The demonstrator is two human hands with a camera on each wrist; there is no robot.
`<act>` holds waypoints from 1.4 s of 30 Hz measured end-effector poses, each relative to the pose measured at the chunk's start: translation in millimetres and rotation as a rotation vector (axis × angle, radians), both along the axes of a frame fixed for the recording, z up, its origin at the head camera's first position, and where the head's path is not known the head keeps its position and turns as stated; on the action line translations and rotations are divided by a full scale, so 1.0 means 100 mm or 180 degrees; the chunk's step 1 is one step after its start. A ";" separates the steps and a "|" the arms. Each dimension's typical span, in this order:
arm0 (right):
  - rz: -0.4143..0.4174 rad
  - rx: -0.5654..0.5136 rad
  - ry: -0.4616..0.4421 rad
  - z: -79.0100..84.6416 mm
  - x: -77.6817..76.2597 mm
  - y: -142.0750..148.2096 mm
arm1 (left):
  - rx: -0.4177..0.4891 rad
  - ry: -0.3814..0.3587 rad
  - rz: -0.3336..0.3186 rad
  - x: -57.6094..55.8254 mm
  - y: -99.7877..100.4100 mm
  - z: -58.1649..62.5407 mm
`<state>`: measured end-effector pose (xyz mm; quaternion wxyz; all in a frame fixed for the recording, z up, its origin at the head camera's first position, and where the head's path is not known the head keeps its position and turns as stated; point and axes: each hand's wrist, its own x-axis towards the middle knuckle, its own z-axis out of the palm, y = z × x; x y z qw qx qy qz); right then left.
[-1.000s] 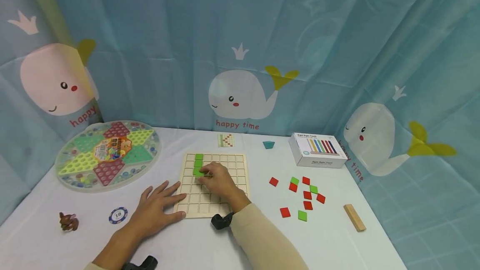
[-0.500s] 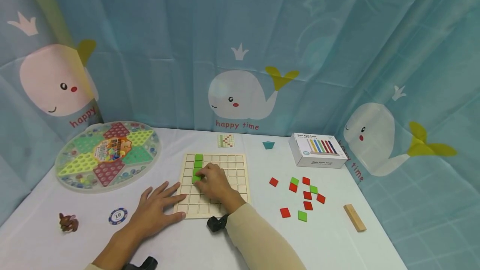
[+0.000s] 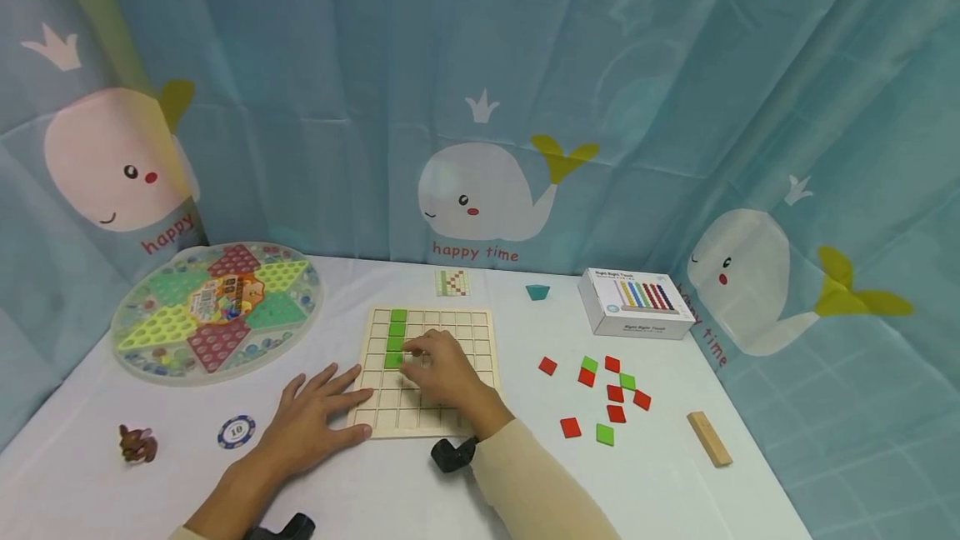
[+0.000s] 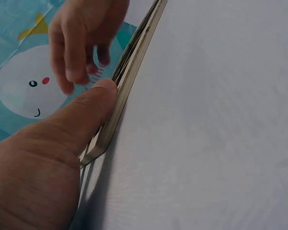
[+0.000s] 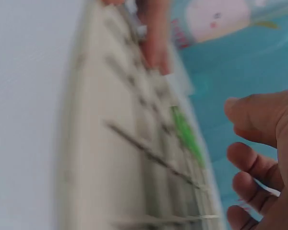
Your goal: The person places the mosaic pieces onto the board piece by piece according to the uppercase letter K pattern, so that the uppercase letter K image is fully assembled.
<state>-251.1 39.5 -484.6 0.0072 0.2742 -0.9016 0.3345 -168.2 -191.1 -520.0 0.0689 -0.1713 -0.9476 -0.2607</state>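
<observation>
A wooden grid board (image 3: pixel 386 415) lies on the table, with several green square tiles (image 3: pixel 397 330) in one column at its upper left. Over the board, just right of the lowest tile, is my right hand (image 3: pixel 446 369). Its fingers are loosely bent, and in the right wrist view the thumb and fingers (image 5: pixel 249 189) stand apart with nothing between them. My left hand (image 3: pixel 311 419) rests spread on the table, fingertips at the board's left edge. In the left wrist view its thumb (image 4: pixel 98 98) touches the board's edge (image 4: pixel 129 81).
Loose red tiles (image 3: pixel 571 427) and green tiles (image 3: pixel 605 435) lie right of the board. Behind it are a small pattern card (image 3: pixel 452 282), a teal piece (image 3: pixel 537 292) and a white box (image 3: pixel 637 304). A wooden block (image 3: pixel 709 439), round game board (image 3: pixel 217 311), chip (image 3: pixel 236 432) and squirrel figurine (image 3: pixel 138 444) lie around.
My right hand has let go of the lowest green tile, which now sits at the column's bottom, and has drawn slightly right and up. The left hand has stayed put.
</observation>
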 end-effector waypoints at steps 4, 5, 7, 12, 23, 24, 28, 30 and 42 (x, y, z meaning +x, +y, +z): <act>0.0039 -0.0239 -0.0009 0.23 0.10 0.19 | -0.0010 0.0033 -0.0004 -0.01 0.00 0.02; 0.0054 -0.0289 0.0001 0.29 0.13 0.24 | -0.0015 0.0029 0.0000 -0.01 0.00 0.02; 0.0093 -0.0342 0.0055 0.37 0.17 0.34 | -0.0030 0.0010 0.0018 -0.01 0.00 0.02; 0.0228 -0.0480 0.0109 0.55 0.30 0.60 | 0.0037 -0.0041 0.0025 -0.01 0.01 -0.01; 0.0385 -0.0693 0.0407 0.63 0.58 1.19 | 0.0129 -0.0040 0.0052 0.02 0.02 -0.04; 0.0336 -0.0700 0.0408 0.62 0.61 1.25 | 0.0124 -0.0035 0.0046 0.02 0.02 -0.04; 0.0165 -0.0700 0.0396 0.60 0.70 1.49 | 0.0071 -0.0008 0.0072 0.01 0.02 -0.02; 0.0108 -0.0675 0.0401 0.59 0.72 1.62 | 0.0075 -0.0009 0.0079 0.01 0.02 -0.02; -0.0433 -0.0433 0.0154 0.27 0.80 2.38 | 0.0064 -0.0035 0.0065 0.03 0.03 0.01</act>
